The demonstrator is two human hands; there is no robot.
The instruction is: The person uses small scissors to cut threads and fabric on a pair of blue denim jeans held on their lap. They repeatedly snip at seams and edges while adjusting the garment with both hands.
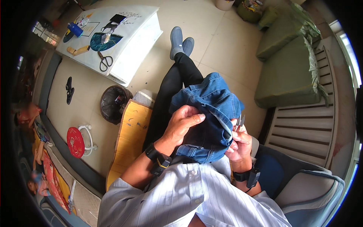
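Note:
A blue denim garment (211, 96) lies bunched over my lap, its darker inside showing in the middle. My left hand (185, 123) is closed on its left part, thumb on top and some fingertips hidden in the folds. At the garment's right edge, my right hand (240, 142) pinches small thread snips (241, 122), with pointed metal blades up and a reddish part near the fingers. The fingers of that hand are also close against the denim edge; whether they grip the cloth too I cannot tell.
A white table (130, 22) at the far left carries large scissors (105, 61), a blue bottle (75, 29) and small items. Nearer are a waste bin (109, 108), yellow cardboard (130, 138) and a red stool (75, 142). Green cushions (287, 75) rest on a slatted bench (302, 125) at right.

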